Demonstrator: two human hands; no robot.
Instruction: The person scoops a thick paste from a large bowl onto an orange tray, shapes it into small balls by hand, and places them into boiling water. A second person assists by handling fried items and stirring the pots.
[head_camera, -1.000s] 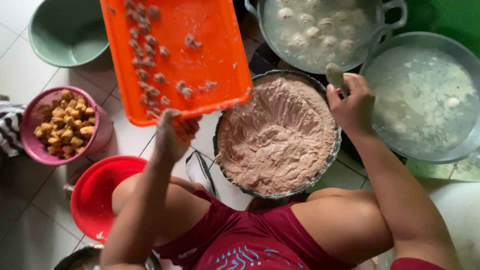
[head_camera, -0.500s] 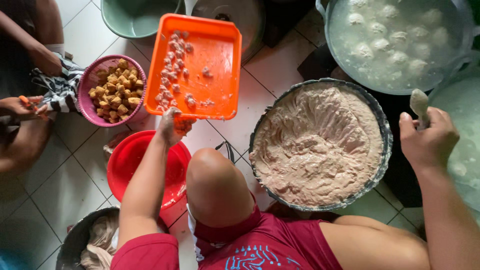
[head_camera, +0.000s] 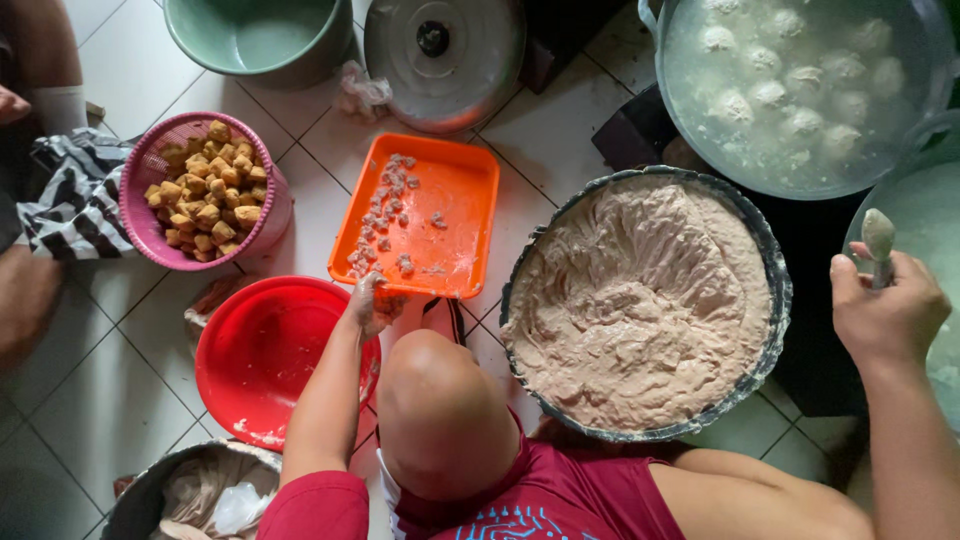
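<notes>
Left hand (head_camera: 370, 305) grips orange tray (head_camera: 420, 215) edge; right hand (head_camera: 885, 310) closed around a spoon (head_camera: 878, 240).
Tray on tiled floor beside dough basin (head_camera: 640, 300), small lumps on it.

orange tray (head_camera: 455, 215), red basin (head_camera: 265, 350), pink basket (head_camera: 145, 165)

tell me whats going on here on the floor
A person sits on the tiled floor. Their left hand grips the near edge of an orange tray dotted with small pinkish lumps. Their right hand holds a spoon upright beside a big bowl of pale paste. A pot of white balls in water stands behind.
</notes>
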